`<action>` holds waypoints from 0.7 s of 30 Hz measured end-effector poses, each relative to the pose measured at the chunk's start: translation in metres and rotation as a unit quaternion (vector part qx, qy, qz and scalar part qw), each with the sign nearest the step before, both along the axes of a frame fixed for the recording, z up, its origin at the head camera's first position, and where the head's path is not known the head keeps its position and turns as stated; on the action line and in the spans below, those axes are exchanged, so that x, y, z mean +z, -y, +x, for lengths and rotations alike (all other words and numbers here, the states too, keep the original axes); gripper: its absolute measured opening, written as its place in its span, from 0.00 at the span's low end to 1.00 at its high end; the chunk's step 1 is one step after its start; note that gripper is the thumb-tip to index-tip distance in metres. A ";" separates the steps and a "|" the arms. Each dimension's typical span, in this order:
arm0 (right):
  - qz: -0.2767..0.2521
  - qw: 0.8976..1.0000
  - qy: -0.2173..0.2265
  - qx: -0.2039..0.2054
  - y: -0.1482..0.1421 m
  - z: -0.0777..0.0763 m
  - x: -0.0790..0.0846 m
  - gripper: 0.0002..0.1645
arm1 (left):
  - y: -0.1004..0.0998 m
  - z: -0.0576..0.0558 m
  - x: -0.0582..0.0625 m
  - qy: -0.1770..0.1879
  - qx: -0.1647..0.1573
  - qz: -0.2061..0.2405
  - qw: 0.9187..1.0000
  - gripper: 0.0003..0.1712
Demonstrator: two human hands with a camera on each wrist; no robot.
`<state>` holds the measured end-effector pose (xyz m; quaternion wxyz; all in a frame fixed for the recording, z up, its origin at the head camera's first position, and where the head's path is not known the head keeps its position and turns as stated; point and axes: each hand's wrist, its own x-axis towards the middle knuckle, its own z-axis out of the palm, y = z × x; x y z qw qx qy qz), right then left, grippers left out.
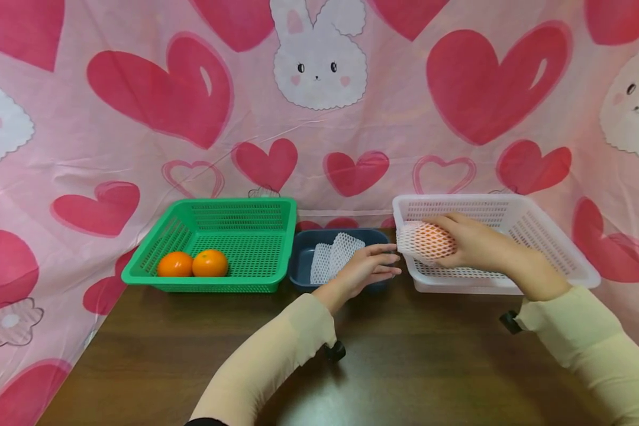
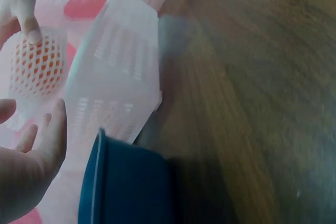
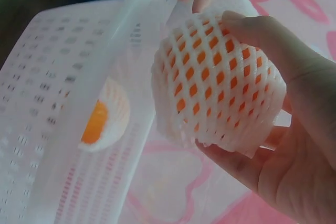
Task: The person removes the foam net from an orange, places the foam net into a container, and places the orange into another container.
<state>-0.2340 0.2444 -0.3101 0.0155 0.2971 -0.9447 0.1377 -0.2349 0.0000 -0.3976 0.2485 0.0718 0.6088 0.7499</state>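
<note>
Wears a long, creased, pale cream fabric left sleeve (image 1: 268, 361) toward seven o'clock, black edge (image 1: 207, 422) at its lower end; a matching right sleeve (image 1: 591, 355) toward four. Bears a small, blocky black fitting (image 1: 334, 351) at the left cuff's five o'clock, another black fitting (image 1: 510, 322) at the right's eight.

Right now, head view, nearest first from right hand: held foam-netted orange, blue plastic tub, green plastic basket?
1. Held foam-netted orange: in the right hand.
2. Blue plastic tub: left of the hand.
3. Green plastic basket: farthest left.
</note>
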 end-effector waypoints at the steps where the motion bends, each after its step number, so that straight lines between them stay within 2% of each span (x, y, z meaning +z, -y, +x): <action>1: -0.002 1.000 0.001 0.000 0.003 0.001 0.001 0.50 | 0.003 0.000 0.001 -0.003 -0.002 -0.001 1.000 0.26; 6: -0.015 1.000 -0.006 0.006 0.018 0.003 0.003 0.50 | 0.016 0.000 0.004 -0.005 -0.010 0.000 1.000 0.30; 12: -0.026 1.000 -0.003 0.006 0.033 0.004 -0.001 0.53 | 0.030 0.004 0.006 -0.002 -0.015 -0.004 1.000 0.31; 21: -0.050 0.999 0.020 0.008 0.055 0.007 -0.012 0.54 | 0.052 0.016 -0.001 -0.014 -0.045 -0.027 0.999 0.34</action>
